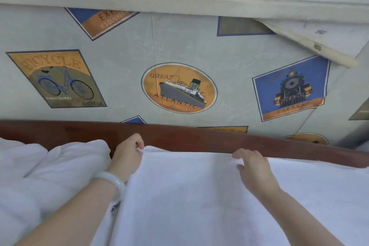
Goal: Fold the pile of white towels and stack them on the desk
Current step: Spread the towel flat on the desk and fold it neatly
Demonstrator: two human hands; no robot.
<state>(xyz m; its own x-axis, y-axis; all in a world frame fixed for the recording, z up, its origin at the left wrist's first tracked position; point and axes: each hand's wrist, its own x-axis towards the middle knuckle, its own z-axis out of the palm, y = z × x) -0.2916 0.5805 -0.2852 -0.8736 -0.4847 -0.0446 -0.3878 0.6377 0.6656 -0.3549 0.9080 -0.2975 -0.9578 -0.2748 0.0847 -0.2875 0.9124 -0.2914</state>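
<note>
1. A white towel (189,195) lies spread across the lower centre, its far edge along a brown wooden rail (199,138) that crosses the frame.
2. The left hand (128,152), with a pale bracelet (111,181) on its wrist, pinches the towel's far left corner.
3. The right hand (252,168) grips the far edge, right of centre.
4. Crumpled white towels (50,175) lie at lower left.
5. Above the rail, a grey wall covering (123,62) shows a bicycle print (58,80), a ship print (178,88) and a train print (291,88).
</note>
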